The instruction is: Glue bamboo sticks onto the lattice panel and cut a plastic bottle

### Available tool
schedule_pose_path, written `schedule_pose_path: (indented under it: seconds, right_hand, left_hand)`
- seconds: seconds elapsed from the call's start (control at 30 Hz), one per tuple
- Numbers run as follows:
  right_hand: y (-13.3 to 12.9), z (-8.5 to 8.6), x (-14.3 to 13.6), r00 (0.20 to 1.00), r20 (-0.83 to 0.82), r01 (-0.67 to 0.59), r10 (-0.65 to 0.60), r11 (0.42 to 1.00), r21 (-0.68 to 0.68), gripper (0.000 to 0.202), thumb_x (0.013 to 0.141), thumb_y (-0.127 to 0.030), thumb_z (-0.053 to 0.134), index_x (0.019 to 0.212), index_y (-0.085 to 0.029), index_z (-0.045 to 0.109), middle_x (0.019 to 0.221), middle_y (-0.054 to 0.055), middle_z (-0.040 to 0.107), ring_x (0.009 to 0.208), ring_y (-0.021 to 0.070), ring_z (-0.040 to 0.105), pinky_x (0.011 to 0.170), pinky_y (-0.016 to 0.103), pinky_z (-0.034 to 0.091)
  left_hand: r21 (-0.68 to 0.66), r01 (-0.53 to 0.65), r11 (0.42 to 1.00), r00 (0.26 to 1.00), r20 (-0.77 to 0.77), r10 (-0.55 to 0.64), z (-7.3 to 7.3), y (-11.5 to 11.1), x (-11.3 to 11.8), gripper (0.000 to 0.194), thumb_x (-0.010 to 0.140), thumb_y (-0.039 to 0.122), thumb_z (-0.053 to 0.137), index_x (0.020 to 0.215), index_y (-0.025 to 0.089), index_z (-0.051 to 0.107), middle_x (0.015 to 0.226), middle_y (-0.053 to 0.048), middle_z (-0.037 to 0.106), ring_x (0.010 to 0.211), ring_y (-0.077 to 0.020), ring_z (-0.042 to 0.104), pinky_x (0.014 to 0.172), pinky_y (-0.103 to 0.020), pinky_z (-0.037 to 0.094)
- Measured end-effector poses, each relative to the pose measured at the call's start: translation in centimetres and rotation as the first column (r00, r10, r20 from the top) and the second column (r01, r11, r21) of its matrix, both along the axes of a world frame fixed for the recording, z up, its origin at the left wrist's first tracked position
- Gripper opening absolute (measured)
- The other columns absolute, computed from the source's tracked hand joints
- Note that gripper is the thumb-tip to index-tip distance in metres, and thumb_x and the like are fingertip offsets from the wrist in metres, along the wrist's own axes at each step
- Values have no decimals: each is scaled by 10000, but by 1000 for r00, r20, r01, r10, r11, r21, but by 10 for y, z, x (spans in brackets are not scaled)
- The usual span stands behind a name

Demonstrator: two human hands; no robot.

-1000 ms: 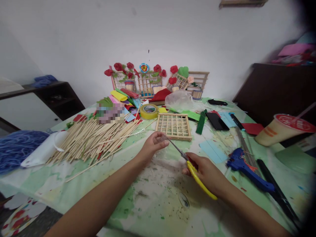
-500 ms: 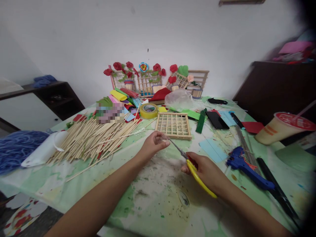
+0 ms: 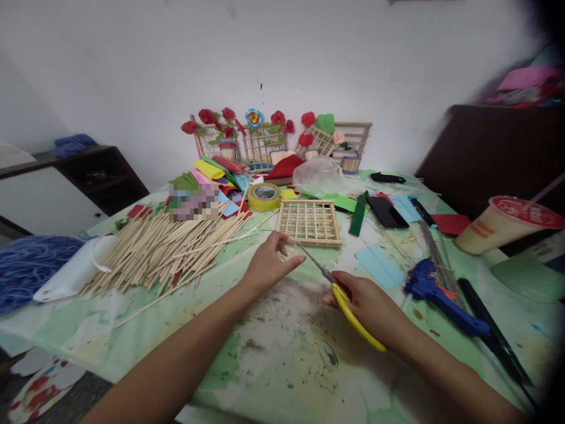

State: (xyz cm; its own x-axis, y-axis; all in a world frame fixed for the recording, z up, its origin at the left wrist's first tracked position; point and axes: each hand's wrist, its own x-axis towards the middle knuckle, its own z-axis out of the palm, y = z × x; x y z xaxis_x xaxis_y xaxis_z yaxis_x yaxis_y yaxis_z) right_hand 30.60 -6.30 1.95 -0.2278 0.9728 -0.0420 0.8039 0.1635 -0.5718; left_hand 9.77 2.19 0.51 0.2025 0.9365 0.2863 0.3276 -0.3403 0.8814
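Note:
My right hand point(image 3: 359, 297) is wrapped round the yellow handles of long-nose pliers point(image 3: 355, 321), whose slim grey jaws point up and left. Close to the jaw tips is my left hand point(image 3: 271, 259), its thumb stretched out and apart from the curled index finger. Inside that gap nothing can be made out for certain. Just beyond both hands lies a small lattice frame of wooden sticks point(image 3: 308, 222), flat on the table.
A heap of thin wooden sticks point(image 3: 163, 250) spreads to the left, beside a white bottle point(image 3: 75, 271) and blue yarn point(image 3: 37, 268). On the right lie a blue glue gun point(image 3: 445, 300), a phone point(image 3: 388, 212) and a drink cup point(image 3: 498, 227). Tape point(image 3: 263, 197) sits behind.
My left thumb and index finger have spread apart from a near pinch. The pliers stay in my right hand, almost where they were. The view has shifted slightly.

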Motion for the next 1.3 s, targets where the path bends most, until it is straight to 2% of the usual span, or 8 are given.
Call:
schedule_pose_path:
  seconds: [0.1, 0.2, 0.3, 0.4, 0.53, 0.7, 0.87, 1.3]
  right_hand:
    - [0, 0, 0, 1000, -8, 0, 0, 1000, 2, 227, 840, -417, 497, 736, -216, 485, 631, -5, 548, 582, 157, 500, 520, 249, 297]
    - [-1, -1, -1, 1000, 9, 5, -5, 1000, 23, 209, 836, -417, 503, 760, -222, 493, 632, -9, 555, 575, 156, 491, 516, 248, 295]
    - [-1, -1, -1, 1000, 17, 3, -3, 999, 37, 199, 832, -419, 508, 780, -227, 494, 630, -12, 560, 575, 156, 494, 518, 249, 291]
    - [-1, 0, 1, 1000, 16, 21, -22, 999, 48, 223, 836, -434, 505, 759, -226, 479, 638, -7, 565, 581, 156, 501, 520, 249, 289]
    - [-2, 3, 2, 997, 46, 53, -55, 998, 41, 297, 824, -500, 509, 723, -225, 460, 619, -9, 546, 572, 158, 499, 511, 248, 277]
    - [-3, 5, 1, 997, 44, 54, -55, 998, 31, 261, 820, -482, 509, 774, -225, 503, 637, -4, 570, 582, 163, 513, 512, 251, 271]
    - [-3, 4, 1, 996, 57, 67, -68, 998, 18, 272, 817, -495, 513, 824, -223, 526, 669, 10, 595, 615, 178, 534, 530, 257, 277]
    - [-5, 4, 2, 999, 35, 37, -37, 999, 13, 219, 836, -412, 492, 732, -224, 448, 663, -5, 557, 605, 154, 490, 532, 250, 270]
  left_hand:
    - [-35, 9, 999, 999, 52, -7, 0, 1, 1, 442, 592, 412, 774, 933, 207, 582, 947, -39, 639, 813, -186, 553, 740, -298, 400]
    - [-151, 97, 984, 962, 266, -54, 4, 2, 1, 459, 604, 405, 776, 948, 192, 560, 1002, -61, 649, 890, -192, 578, 769, -292, 415]
    - [-354, 247, 902, 836, 548, -15, 9, 2, -1, 379, 686, 402, 718, 945, 176, 560, 1000, -71, 663, 820, -152, 599, 721, -265, 434]
    - [-484, 360, 797, 754, 654, 56, 13, 4, -4, 345, 662, 274, 749, 939, 160, 577, 962, -60, 675, 660, -81, 567, 606, -207, 415]
    - [-500, 376, 780, 741, 668, 71, 13, 5, -5, 369, 611, 175, 773, 931, 149, 590, 908, -37, 686, 519, -19, 469, 500, -169, 350]
    - [-454, 348, 820, 754, 655, 43, 12, 3, -1, 436, 542, 150, 797, 928, 149, 593, 893, -38, 689, 786, -109, 611, 690, -212, 439]
    - [-373, 309, 875, 788, 615, -16, 10, 3, -1, 441, 568, 163, 789, 955, 152, 579, 917, -37, 682, 766, -95, 599, 664, -193, 424]
    - [-389, 327, 861, 804, 594, -37, 8, 8, -6, 434, 594, 168, 780, 975, 147, 571, 955, -49, 680, 816, -98, 599, 656, -179, 409]
